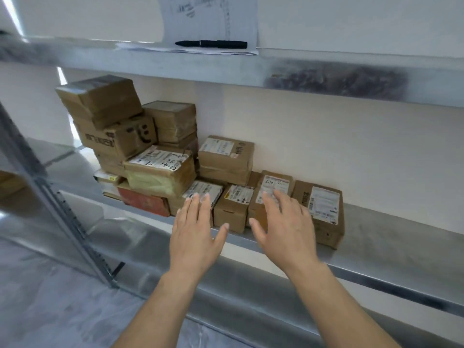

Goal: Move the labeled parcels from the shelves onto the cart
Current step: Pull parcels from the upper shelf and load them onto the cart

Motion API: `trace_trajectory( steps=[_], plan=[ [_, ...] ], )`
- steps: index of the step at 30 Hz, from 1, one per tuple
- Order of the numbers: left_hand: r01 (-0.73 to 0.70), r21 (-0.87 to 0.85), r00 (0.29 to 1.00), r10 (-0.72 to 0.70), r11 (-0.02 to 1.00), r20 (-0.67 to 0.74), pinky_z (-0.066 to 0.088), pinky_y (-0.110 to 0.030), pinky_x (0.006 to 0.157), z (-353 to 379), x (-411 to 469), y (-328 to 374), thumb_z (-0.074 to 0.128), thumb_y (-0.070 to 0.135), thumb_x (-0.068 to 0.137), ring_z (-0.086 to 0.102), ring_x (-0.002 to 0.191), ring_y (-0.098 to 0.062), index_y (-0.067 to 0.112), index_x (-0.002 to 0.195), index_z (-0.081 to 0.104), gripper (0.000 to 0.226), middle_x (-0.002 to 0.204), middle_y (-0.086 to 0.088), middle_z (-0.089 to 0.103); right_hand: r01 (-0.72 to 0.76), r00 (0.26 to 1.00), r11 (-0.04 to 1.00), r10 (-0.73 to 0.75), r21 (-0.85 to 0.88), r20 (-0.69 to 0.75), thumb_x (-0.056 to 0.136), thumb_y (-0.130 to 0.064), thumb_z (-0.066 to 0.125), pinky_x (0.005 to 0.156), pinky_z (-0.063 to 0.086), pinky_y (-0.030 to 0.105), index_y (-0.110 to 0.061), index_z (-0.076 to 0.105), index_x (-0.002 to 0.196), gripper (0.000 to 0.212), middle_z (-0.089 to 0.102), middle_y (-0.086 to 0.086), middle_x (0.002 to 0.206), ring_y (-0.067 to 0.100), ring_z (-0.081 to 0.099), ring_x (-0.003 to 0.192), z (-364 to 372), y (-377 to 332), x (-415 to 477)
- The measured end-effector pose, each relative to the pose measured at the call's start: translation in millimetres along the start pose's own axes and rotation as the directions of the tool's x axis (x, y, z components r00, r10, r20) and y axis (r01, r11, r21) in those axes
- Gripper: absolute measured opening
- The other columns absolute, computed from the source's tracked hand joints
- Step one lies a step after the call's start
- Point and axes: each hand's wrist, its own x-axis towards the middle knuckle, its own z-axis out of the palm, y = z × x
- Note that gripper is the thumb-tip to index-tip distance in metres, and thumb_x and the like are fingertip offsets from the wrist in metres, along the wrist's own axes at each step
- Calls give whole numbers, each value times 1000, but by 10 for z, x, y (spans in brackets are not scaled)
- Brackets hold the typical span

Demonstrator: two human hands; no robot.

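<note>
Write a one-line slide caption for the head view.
Open left hand and open right hand reach toward labeled parcels on the shelf.

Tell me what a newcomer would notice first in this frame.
Two open hands, the left hand and right hand, reach with straight fingers toward a row of small labeled parcels at the front of the middle shelf. Left of them rises an untidy stack of boxes, one bearing a drawn smiley face. On the shelf above, a black pen lies on paper sheets.

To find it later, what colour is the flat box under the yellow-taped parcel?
The flat box is red; head view.
</note>
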Motion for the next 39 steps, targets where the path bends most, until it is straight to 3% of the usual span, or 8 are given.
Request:
trace_trajectory(
  steps=[6, 9, 13, 20, 25, 29, 33, 39],
  plan=[
    [54, -33, 998, -53, 998, 45, 25, -35, 111, 145, 744, -37, 49, 45, 92, 23, 140, -26, 12, 150, 15, 75, 154, -11, 22, 25, 999, 999, -26, 44, 26, 94, -49, 43, 99, 39, 41, -17, 37, 142, 59, 43, 7, 143, 27, 45, 127, 158, 70, 659],
    [133, -63, 990, -129, 989, 65, 30, -38, 107, 206, 1079, -61, 51, 44, 91, 25, 139, -29, 10, 150, 14, 78, 153, -12, 24, 18, 1000, 998, -18, 55, -5, 93, -48, 45, 95, 41, 39, -12, 47, 135, 55, 52, 9, 133, 29, 52, 118, 247, 116, 936],
    [268, -204, 961, -248, 942, 120, 26, -37, 110, 244, 1442, -70, 45, 47, 94, 19, 142, -27, 12, 151, 3, 79, 156, -10, 16, -28, 990, 990, 8, 135, 143, 99, -51, 29, 103, 32, 36, -15, 31, 144, 59, 39, 4, 144, 23, 37, 130, 372, 146, 1290],
    [378, -419, 926, -337, 826, 170, 16, -35, 113, 232, 1721, -44, 35, 44, 98, 11, 144, -28, 8, 151, 2, 71, 157, -17, 8, -237, 950, 883, 124, 405, 285, 101, -49, 29, 85, 41, 30, -7, 47, 131, 55, 55, 10, 128, 25, 53, 115, 425, -32, 1628],
    [394, -438, 917, -315, 808, 244, 23, -33, 109, 201, 1787, -77, 28, 39, 101, 25, 138, -31, 5, 148, 22, 58, 152, -21, 20, -405, 907, 672, 212, 620, 363, 102, -42, 31, 63, 43, 25, -10, 52, 119, 42, 61, 6, 107, 13, 54, 82, 522, -42, 1674],
    [367, -430, 926, -278, 825, 256, 33, -30, 98, 164, 1800, -106, 30, 29, 102, 44, 119, -31, 11, 133, 47, 39, 136, -20, 38, -432, 898, 557, 197, 709, 393, 102, -38, 36, 70, 40, 23, -16, 45, 128, 36, 56, -1, 121, 11, 51, 99, 566, -25, 1599],
    [302, -536, 952, -216, 789, 219, 36, -27, 93, 56, 1711, -120, 34, 26, 101, 48, 121, -29, 17, 133, 47, 35, 135, -13, 49, -407, 911, 504, 165, 762, 378, 99, -39, 43, 87, 39, 28, -22, 42, 131, 36, 53, -5, 125, 13, 50, 111, 485, -57, 1478],
    [181, -627, 977, -67, 758, 201, 33, -21, 89, -95, 1508, -170, 45, 25, 98, 51, 120, -21, 27, 134, 45, 36, 131, 3, 56, -334, 942, 502, 195, 798, 272, 94, -37, 55, 85, 40, 22, -32, 34, 136, 48, 53, -18, 119, 4, 52, 107, 254, -93, 1187]
  ],
)
